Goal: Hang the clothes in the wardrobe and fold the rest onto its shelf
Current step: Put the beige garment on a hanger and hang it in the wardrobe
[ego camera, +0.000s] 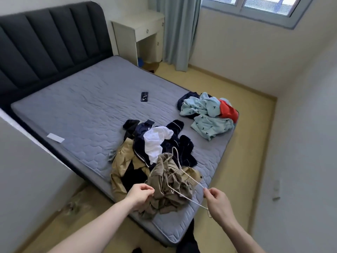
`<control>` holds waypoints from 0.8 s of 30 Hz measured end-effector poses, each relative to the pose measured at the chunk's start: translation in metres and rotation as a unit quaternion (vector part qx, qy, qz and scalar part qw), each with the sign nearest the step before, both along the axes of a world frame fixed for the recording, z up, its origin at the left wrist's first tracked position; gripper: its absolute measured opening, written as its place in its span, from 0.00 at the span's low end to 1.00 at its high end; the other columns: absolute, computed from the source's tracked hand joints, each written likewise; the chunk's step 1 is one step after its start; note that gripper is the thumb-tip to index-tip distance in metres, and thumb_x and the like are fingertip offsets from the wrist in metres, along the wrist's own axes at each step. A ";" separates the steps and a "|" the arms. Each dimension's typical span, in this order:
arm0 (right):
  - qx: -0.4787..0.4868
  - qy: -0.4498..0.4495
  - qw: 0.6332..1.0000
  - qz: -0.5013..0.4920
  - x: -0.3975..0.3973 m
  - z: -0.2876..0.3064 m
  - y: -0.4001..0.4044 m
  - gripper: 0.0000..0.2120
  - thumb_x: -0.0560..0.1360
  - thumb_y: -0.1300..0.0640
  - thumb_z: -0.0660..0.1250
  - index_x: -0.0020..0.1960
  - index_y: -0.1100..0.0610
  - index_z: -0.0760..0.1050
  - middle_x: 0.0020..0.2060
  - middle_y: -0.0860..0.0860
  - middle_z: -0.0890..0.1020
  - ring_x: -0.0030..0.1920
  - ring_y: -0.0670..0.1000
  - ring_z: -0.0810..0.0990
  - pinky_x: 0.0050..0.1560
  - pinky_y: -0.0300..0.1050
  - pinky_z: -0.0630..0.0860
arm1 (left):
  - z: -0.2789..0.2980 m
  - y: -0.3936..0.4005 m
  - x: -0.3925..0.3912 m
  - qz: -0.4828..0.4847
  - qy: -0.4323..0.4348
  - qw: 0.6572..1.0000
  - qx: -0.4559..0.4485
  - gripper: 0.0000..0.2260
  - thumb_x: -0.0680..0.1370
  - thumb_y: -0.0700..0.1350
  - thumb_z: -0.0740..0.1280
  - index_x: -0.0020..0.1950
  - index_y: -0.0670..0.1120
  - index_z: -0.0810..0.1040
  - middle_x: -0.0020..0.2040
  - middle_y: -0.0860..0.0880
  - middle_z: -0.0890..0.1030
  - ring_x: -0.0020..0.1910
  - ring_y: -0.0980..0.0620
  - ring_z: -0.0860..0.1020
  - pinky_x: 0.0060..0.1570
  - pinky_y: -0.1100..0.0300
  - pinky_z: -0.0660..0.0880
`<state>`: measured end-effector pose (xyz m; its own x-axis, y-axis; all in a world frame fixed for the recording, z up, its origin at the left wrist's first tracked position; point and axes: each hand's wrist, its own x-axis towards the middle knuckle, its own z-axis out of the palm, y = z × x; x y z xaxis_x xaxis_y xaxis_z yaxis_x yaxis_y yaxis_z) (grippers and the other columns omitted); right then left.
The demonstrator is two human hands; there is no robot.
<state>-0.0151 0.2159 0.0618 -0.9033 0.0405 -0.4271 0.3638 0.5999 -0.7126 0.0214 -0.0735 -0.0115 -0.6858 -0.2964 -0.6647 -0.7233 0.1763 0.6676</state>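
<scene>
We stand at the foot corner of the bed (82, 99), which we take as our landmark. Our left hand (139, 195) pinches the edge of a crumpled olive-brown garment (169, 187), its grip clenched on the cloth. Our right hand (216, 199) pinches one arm of a thin wire hanger (184, 175), its grip grasping the wire near the shoulder bend. The hanger lies tilted across the garment, its hook pointing toward the middle of the bed.

The garment rests on the mattress at the near corner of the bed, touching a heap of clothes (153, 143) just behind it: tan, navy and white pieces tangled together. Farther along the right edge of the bed lies a second heap (207, 114) of light blue patterned fabric with a red piece and a dark one.

A dark phone (144, 96) lies near the middle of the bed, well apart from both heaps. A white slip of paper (55, 138) sits at the bed's left edge. Beyond the head of the bed stands a white desk (140, 28) beside a curtain (175, 31).
</scene>
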 end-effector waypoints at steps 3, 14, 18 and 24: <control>-0.018 0.002 1.000 0.026 -0.054 -0.010 0.013 0.21 0.84 0.47 0.62 0.39 0.62 0.75 0.25 0.45 0.71 0.30 0.49 0.70 0.35 0.48 0.71 | -0.019 -0.003 -0.027 -0.018 -0.045 0.996 -0.081 0.03 0.77 0.43 0.74 0.44 0.48 0.86 0.43 0.48 0.86 0.41 0.51 0.81 0.41 0.60 0.76; 0.002 -0.046 0.992 0.113 -0.212 -0.082 0.041 0.14 0.84 0.52 0.60 0.46 0.55 0.82 0.24 0.43 0.74 0.25 0.43 0.68 0.31 0.43 0.66 | -0.075 0.028 -0.141 -0.087 -0.151 0.972 -0.161 0.05 0.74 0.51 0.73 0.49 0.56 0.82 0.56 0.52 0.82 0.55 0.50 0.81 0.56 0.60 0.77; 0.009 -0.073 0.987 0.142 -0.243 -0.123 0.036 0.13 0.84 0.54 0.60 0.46 0.51 0.82 0.26 0.46 0.77 0.26 0.43 0.69 0.31 0.42 0.67 | -0.116 0.025 -0.183 -0.077 -0.168 0.973 -0.142 0.05 0.74 0.51 0.72 0.49 0.56 0.82 0.57 0.49 0.81 0.54 0.48 0.81 0.57 0.55 0.78; 0.025 -0.130 0.979 0.158 -0.275 -0.195 0.030 0.15 0.83 0.58 0.57 0.49 0.46 0.80 0.38 0.46 0.84 0.26 0.45 0.72 0.27 0.41 0.71 | -0.193 0.022 -0.226 -0.045 -0.207 0.972 -0.099 0.05 0.71 0.54 0.74 0.45 0.63 0.83 0.68 0.51 0.79 0.66 0.46 0.76 0.68 0.54 0.73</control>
<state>-0.2898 0.2454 -0.1332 -0.7353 -0.1965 -0.6486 0.3194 0.7436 -0.5874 -0.2044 -0.0515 -0.2044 -0.4014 -0.3966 -0.8256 -0.8982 0.3470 0.2700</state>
